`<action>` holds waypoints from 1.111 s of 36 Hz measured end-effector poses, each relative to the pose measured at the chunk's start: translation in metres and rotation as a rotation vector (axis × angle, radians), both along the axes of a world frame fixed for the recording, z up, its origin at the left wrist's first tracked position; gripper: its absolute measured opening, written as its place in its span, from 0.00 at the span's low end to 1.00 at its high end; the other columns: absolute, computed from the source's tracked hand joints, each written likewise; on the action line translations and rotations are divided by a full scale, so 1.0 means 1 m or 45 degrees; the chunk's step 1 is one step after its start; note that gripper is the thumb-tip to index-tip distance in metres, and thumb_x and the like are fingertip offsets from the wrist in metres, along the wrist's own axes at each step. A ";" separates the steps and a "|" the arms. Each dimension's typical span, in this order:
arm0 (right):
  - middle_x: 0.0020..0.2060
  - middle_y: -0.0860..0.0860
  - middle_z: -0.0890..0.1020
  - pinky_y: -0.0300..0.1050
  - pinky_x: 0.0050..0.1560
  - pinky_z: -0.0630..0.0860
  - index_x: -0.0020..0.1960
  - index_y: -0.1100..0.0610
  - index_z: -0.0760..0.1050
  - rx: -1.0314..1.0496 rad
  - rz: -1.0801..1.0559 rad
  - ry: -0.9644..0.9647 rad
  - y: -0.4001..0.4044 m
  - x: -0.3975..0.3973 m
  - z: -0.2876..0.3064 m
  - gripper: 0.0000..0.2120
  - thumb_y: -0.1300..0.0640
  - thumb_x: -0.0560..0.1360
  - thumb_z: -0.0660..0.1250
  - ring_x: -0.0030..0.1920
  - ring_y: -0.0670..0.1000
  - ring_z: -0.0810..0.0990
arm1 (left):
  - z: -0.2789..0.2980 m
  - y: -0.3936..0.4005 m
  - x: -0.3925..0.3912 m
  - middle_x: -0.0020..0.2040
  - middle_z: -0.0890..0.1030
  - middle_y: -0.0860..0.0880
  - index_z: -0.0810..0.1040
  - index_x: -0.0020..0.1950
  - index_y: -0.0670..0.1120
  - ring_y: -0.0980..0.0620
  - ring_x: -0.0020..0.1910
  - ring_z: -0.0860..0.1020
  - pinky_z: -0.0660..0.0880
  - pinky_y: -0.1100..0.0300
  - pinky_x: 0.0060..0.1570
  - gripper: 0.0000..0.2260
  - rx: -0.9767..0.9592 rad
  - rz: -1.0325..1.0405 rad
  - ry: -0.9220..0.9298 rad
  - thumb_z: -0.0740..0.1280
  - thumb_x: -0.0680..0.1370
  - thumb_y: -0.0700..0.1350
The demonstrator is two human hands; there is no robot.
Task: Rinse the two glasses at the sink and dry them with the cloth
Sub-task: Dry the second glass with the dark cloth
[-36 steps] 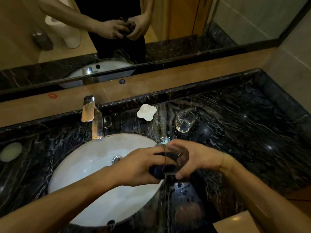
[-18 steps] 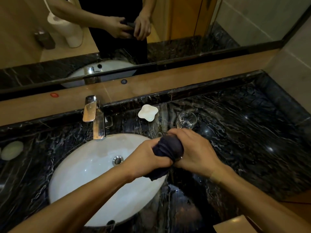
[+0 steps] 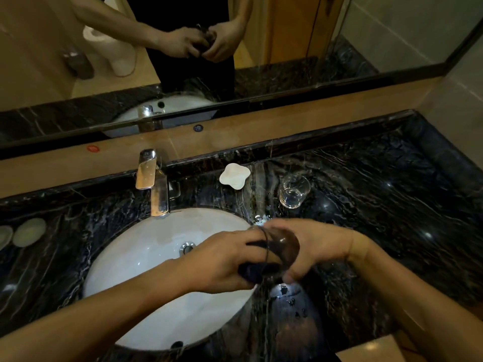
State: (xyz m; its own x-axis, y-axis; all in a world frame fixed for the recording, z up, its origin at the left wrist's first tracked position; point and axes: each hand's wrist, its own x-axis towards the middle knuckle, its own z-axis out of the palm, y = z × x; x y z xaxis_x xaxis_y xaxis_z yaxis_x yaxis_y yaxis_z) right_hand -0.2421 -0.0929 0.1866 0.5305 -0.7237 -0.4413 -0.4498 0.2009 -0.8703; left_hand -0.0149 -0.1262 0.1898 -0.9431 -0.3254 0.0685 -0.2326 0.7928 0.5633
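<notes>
Chrome faucet [image 3: 153, 184], white dish [image 3: 234, 176], perhaps coasters [image 3: 29, 232], mirror [image 3: 287, 35]

In the grip, the cloth [image 3: 252, 271] is dark navy and the glass [image 3: 283, 248] clear. Beyond the grip the bench [image 3: 392, 205] is black marble veined white, beside it a plain white sink [image 3: 146, 259].

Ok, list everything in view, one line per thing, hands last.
held glass: 1, clear, between both hands at the basin's right edge
cloth: 1, dark, pushed into the held glass
second glass: 1, clear, upright on the counter right of the dish
dish: 1, white, on the counter behind the basin
basin: 1, white, set in the counter
tap: 1, chrome, behind the basin
counter: 1, black marble
round discs: 2, pale, counter's far left
mirror: 1, behind the counter
left hand: 1, grips the cloth
right hand: 1, holds the glass
</notes>
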 end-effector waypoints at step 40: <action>0.55 0.46 0.81 0.47 0.58 0.79 0.63 0.55 0.70 -0.035 0.012 0.048 -0.007 0.001 0.026 0.36 0.66 0.60 0.81 0.54 0.49 0.81 | 0.009 0.002 0.002 0.62 0.78 0.55 0.76 0.65 0.53 0.45 0.51 0.73 0.73 0.52 0.50 0.20 -0.435 0.018 0.071 0.69 0.74 0.54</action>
